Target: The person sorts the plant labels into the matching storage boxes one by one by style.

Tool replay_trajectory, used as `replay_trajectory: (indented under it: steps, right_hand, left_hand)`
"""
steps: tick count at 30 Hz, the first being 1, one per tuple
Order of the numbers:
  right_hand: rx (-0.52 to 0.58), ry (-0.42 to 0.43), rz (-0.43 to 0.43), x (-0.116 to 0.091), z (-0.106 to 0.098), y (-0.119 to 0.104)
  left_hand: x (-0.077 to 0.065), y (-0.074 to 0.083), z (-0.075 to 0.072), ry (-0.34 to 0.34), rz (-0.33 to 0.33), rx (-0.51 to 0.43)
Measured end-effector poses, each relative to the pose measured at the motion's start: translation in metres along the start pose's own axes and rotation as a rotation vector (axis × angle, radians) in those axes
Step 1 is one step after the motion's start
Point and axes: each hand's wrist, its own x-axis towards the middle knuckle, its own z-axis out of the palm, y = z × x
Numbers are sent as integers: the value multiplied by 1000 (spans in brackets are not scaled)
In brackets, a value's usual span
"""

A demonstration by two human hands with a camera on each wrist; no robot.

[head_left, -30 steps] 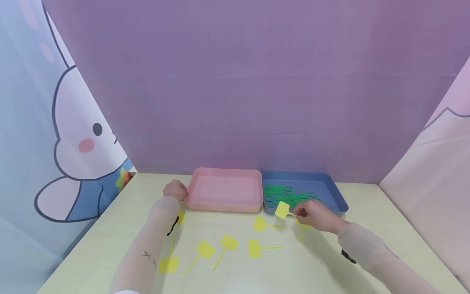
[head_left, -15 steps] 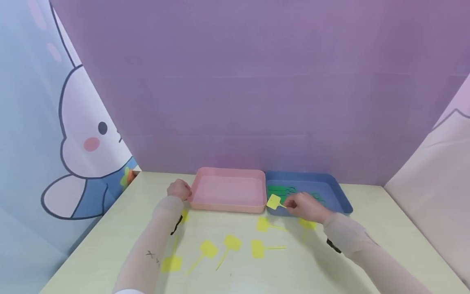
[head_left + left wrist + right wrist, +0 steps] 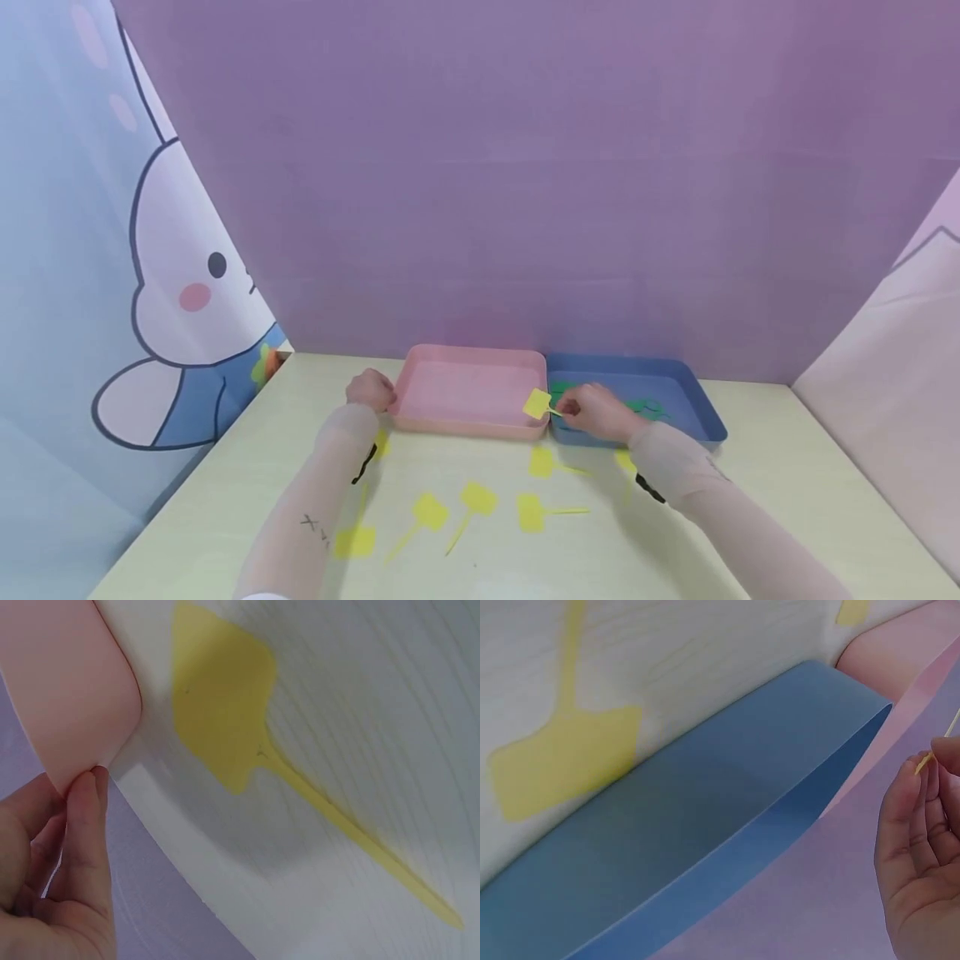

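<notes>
My left hand (image 3: 371,390) pinches the left end of a pink tray (image 3: 461,387); in the left wrist view the thumb and fingers close on the tray's corner (image 3: 97,742). Between the thumb and fingers of my right hand (image 3: 600,412) is the thin stem of a yellow plant label (image 3: 537,403). Its square head points left, over the pink tray's right front corner. The right hand hovers over the blue tray (image 3: 686,392), partly covering the green looped tags (image 3: 648,408) inside. In the right wrist view only a bit of the held stem (image 3: 924,763) shows.
More yellow labels lie on the pale table, including one (image 3: 478,497) in front of the trays. Another label (image 3: 221,697) lies near the left hand, mostly behind that forearm in the head view. A purple cloth (image 3: 480,167) stands behind the trays, which sit side by side.
My right hand has moved left with the yellow plant label, from the blue tray's front edge to the pink tray's right corner. The left hand stays at the pink tray. The view has shifted slightly.
</notes>
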Motion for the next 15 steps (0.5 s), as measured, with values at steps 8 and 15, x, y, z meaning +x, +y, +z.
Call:
replay_trajectory:
  steps: [8,15]
  right_hand:
    - [27,-6,-14,14,4,-6]
    - [44,-6,14,26,7,-18]
  left_hand:
    - [2,-2,3,2,-26,-18]
    - [2,2,1,4,-33,-1]
